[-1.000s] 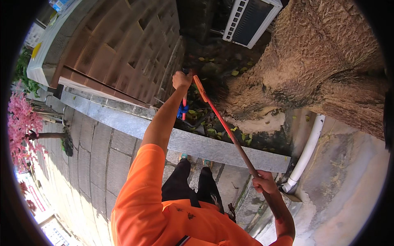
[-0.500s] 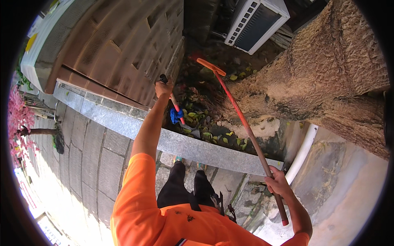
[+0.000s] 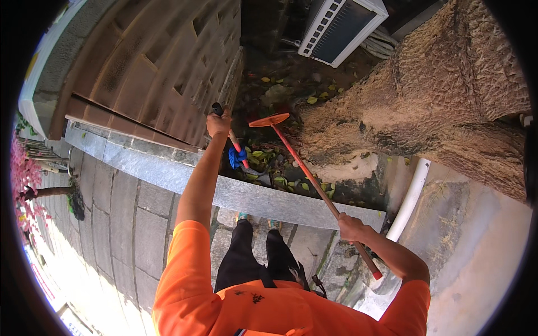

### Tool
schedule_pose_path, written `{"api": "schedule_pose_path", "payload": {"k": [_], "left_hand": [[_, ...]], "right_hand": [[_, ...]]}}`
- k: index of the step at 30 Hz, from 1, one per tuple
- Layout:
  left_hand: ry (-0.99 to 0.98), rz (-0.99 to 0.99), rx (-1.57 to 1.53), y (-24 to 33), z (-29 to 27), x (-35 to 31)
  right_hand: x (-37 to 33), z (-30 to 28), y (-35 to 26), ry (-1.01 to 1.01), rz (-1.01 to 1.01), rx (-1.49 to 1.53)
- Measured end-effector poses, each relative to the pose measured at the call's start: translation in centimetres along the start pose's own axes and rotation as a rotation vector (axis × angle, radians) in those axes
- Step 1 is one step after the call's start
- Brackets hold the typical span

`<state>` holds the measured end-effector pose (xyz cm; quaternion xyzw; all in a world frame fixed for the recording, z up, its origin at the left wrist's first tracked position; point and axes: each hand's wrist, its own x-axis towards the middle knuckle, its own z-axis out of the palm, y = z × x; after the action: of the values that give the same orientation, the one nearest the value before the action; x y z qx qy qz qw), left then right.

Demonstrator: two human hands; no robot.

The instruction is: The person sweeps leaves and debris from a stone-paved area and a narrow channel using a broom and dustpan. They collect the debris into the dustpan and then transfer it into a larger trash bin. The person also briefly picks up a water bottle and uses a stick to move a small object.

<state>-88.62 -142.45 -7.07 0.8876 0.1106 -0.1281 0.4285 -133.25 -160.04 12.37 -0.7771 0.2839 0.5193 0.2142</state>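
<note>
My left hand point(image 3: 218, 124) is closed round a handle point(image 3: 234, 142) with a black end and a red lower shaft. A blue cloth point(image 3: 236, 158) is wrapped on that shaft; its grey lower end lies among the leaves, its kind unclear. My right hand point(image 3: 351, 228) grips a long pole point(image 3: 302, 167), red above and brown below, near its red-capped lower end. The pole slants up and left over a planting bed. Its flat orange head point(image 3: 269, 120) is right of my left hand, above the bed. Green and yellow leaves point(image 3: 280, 181) lie scattered on the dark soil.
A grey stone kerb point(image 3: 266, 200) borders the bed in front of my feet. At left stands a brown tiled wall point(image 3: 151, 67). A thick tree trunk point(image 3: 414, 106) leans in at right, beside a white pipe point(image 3: 409, 200). Farther back is a white outdoor air-conditioning unit point(image 3: 344, 31).
My right hand has moved left and slightly up with the pole. The orange head has swung nearer and left. My left hand keeps its grip on the black-ended handle.
</note>
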Motion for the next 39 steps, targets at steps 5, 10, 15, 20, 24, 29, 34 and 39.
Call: {"api": "schedule_pose_path", "payload": {"k": [5,10,15,20,24,29,34,39], "left_hand": [[-0.049,-0.020,-0.080,1.5,-1.1,-2.4],[-0.039,0.007,-0.126,0.3,-1.5,-2.0],[-0.064,0.001,-0.105,0.9,-1.2,-2.5],[-0.084,0.002,-0.138,1.1,-2.1,-2.6],[-0.064,-0.031,-0.088,-0.2,-1.9,-1.5],[-0.106,-0.055,-0.101,2.4,-3.1,-4.0],[-0.086,0.006,-0.067,2.4,-0.6,-3.0],[-0.120,0.000,-0.060,2.6,-1.0,-2.8]], "right_hand": [[-8.8,3.6,1.4,-0.311,-0.005,0.208],[-15.5,0.8,3.0,-0.284,-0.032,0.465],[-16.7,0.2,3.1,-0.161,-0.033,0.466],[-18.5,-1.5,2.6,-0.088,-0.004,0.510],[-17.3,-3.9,3.0,0.102,0.065,0.327],[-9.9,-6.4,2.8,0.347,0.076,0.422],[6.0,-4.0,4.3,0.291,0.003,0.328],[6.2,-1.1,3.3,0.104,0.041,0.204]]}}
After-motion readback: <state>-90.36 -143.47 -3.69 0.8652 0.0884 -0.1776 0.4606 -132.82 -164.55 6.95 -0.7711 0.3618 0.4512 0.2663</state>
